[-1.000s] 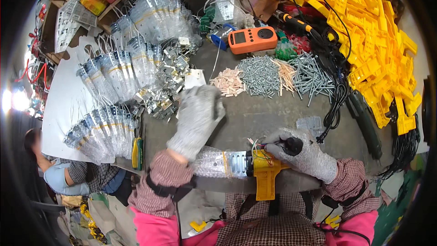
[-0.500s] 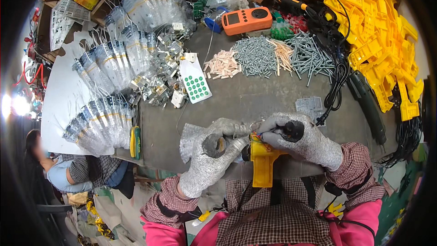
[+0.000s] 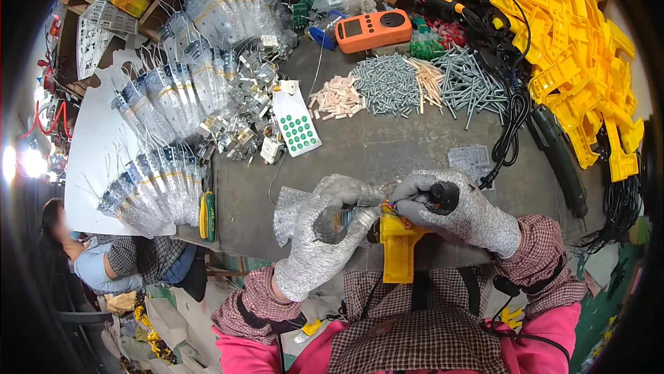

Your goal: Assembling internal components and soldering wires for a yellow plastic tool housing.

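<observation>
L hand (image 3: 330,225) & R hand (image 3: 456,211), both gloved, have fingers narrow, pinching thin wires (image 3: 392,205) betw. them; exact grip of each fingertip I can't tell. The yellow housing (image 3: 398,255) is just below the fingertips, betw. both hands. Bubble-wrapped pc. (image 3: 285,220) lies partly under L hand. Sheet w/ green dots (image 3: 298,125) is beyond L hand; screws (image 3: 387,83) farther, betw. hands; dk. power screwdriver (image 3: 557,156) to the R of R hand.

Orange meter (image 3: 373,31) at back, yellow-green tool (image 3: 207,216) left, dark power screwdriver (image 3: 557,156) right, person (image 3: 97,263) in light blue
</observation>
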A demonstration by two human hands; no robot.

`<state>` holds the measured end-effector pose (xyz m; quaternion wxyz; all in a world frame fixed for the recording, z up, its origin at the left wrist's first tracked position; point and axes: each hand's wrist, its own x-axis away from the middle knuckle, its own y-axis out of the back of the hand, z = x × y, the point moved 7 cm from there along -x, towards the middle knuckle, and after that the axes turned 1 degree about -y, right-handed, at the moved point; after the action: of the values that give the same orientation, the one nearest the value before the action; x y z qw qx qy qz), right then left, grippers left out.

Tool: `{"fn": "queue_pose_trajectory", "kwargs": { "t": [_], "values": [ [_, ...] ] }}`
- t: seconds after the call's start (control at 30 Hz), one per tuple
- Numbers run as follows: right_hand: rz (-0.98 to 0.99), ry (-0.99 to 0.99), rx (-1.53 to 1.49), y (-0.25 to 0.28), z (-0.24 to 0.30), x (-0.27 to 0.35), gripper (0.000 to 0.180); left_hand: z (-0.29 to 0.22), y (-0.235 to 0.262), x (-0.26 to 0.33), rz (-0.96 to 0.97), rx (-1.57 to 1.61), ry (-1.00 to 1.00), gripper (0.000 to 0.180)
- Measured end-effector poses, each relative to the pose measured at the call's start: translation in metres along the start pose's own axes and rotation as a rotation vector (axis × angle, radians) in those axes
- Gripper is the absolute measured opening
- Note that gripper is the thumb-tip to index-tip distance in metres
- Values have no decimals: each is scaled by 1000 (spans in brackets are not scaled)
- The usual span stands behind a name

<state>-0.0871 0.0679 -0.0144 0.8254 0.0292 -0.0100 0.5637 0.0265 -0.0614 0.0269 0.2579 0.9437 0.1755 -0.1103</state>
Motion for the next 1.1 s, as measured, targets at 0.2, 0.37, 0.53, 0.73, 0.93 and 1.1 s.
{"fn": "queue_pose_trajectory", "kwargs": {
  "t": [0.2,0.37,0.53,0.73,0.93,1.1],
  "values": [
    [9,-120,43,2,-3,0,13,3,1,0,19,-55,106,18],
    [8,-18,126,1,8,1,14,-4,-8,-2,52,-133,-98,22],
    [61,7,-68,3,1,7,27,-11,-19,-4,101,-273,-147,23],
    [94,16,78,4,4,2,37,-11,-24,-18,156,-151,-99,23],
    [109,-68,128,4,5,3,23,-19,-23,-20,162,-449,-245,8],
    [-104,287,562,17,11,-3,13,1,-1,-26,6,-288,-74,15]
  ]
}}
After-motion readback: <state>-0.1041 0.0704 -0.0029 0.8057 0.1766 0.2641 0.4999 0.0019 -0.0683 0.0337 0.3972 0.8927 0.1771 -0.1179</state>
